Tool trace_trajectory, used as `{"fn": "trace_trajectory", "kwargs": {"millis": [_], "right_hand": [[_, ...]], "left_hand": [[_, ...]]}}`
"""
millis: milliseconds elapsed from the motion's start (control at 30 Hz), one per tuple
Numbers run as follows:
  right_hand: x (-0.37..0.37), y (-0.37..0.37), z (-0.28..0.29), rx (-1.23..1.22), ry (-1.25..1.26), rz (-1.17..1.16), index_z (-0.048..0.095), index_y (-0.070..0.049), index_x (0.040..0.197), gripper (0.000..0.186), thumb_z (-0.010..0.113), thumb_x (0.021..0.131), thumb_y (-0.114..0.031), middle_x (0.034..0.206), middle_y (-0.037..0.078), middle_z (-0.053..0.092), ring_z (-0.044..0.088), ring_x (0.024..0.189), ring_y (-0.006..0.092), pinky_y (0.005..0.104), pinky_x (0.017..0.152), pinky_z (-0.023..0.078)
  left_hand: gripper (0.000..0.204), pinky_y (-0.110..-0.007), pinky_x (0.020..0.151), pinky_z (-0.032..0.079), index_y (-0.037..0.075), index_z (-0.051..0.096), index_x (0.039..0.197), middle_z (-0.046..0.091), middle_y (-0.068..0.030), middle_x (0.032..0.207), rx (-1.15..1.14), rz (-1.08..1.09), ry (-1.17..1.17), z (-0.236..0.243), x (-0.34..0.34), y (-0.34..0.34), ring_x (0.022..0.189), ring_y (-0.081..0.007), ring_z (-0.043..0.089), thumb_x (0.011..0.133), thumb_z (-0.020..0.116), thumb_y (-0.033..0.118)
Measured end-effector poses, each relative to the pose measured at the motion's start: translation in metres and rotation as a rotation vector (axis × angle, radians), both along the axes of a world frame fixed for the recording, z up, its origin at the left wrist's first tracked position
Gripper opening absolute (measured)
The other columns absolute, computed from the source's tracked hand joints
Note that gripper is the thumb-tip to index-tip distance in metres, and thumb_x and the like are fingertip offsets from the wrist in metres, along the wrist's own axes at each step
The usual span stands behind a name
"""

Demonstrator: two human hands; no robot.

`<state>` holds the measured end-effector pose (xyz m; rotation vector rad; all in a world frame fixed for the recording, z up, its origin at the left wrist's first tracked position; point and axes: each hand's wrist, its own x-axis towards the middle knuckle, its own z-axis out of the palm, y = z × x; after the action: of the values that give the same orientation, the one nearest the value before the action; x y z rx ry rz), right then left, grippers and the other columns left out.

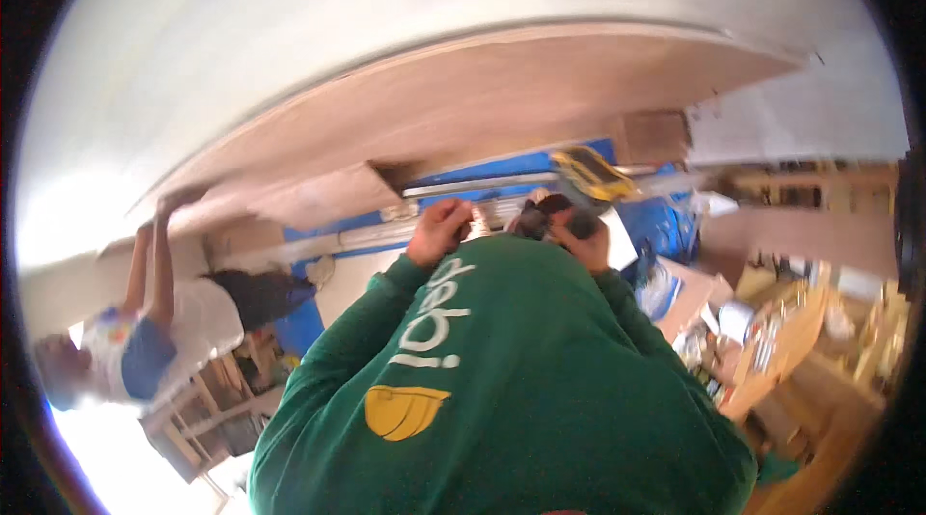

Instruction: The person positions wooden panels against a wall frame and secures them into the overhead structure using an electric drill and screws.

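Observation:
My left hand [439,233], in front of my green sweatshirt, has its fingers curled, and I cannot make out what, if anything, they grip; a small pale item [479,223] is right beside them. My right hand [588,243] is closed on a dark tool [559,218], whose kind I cannot tell; its lower part is hidden behind my body. A yellow and black item [593,176] lies just above my right hand, and a sheet of board [318,197] is above and left of my left hand.
A long board [482,86] runs across the upper view. At left another person [154,341] reaches up to it with both arms. Blue sheeting [666,230] and pale rails [473,187] are ahead. Cluttered wooden shelving [791,332] stands at right, a wooden rack [198,399] at lower left.

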<state>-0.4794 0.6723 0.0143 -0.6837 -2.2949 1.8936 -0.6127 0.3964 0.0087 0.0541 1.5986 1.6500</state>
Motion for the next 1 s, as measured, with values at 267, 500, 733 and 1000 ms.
{"fn": "trace_trajectory", "kwargs": {"millis": [267, 500, 733, 1000], "right_hand": [[-0.03, 0.014, 0.021, -0.13, 0.178, 0.007, 0.062, -0.001, 0.093, 0.016, 0.07, 0.081, 0.005, 0.103, 0.013, 0.069, 0.063, 0.095, 0.0191, 0.0345, 0.087, 0.05], [-0.089, -0.002, 0.083, -0.231, 0.29, 0.511, 0.054, -0.003, 0.105, 0.029, 0.06, 0.08, 0.012, 0.11, 0.018, 0.062, 0.06, 0.108, 0.0264, 0.0411, 0.098, 0.045], [-0.111, -0.025, 0.146, -0.399, 0.246, 0.748, 0.052, -0.004, 0.106, 0.027, 0.058, 0.083, 0.008, 0.114, 0.018, 0.062, 0.058, 0.111, 0.027, 0.0419, 0.101, 0.044], [-0.114, -0.028, 0.174, -0.412, 0.216, 0.871, 0.051, -0.004, 0.107, 0.027, 0.06, 0.083, 0.003, 0.114, 0.02, 0.06, 0.057, 0.107, 0.0249, 0.0401, 0.097, 0.046]], "left_hand": [[0.023, -0.024, 0.048, 0.03, 0.008, 0.056, 0.079, 0.052, -0.0011, 0.066, 0.135, 0.269, -0.039, 0.056, -0.018, -0.028, 0.053, -0.0086, 0.04, 0.095, 0.048, 0.023], [0.011, -0.024, 0.051, 0.032, 0.008, 0.058, 0.087, 0.059, -0.0054, 0.08, 0.404, 0.757, -0.155, 0.08, 0.011, -0.041, 0.057, -0.01, 0.04, 0.093, 0.056, 0.018], [0.019, -0.023, 0.047, 0.033, 0.006, 0.064, 0.089, 0.061, -0.0027, 0.074, 0.322, 0.952, -0.101, 0.101, 0.056, -0.023, 0.052, -0.0066, 0.045, 0.095, 0.053, 0.02], [0.019, -0.022, 0.044, 0.028, 0.003, 0.065, 0.092, 0.06, -0.0018, 0.074, 0.391, 1.027, -0.11, 0.121, 0.089, -0.021, 0.05, -0.005, 0.04, 0.097, 0.058, 0.02]]}}
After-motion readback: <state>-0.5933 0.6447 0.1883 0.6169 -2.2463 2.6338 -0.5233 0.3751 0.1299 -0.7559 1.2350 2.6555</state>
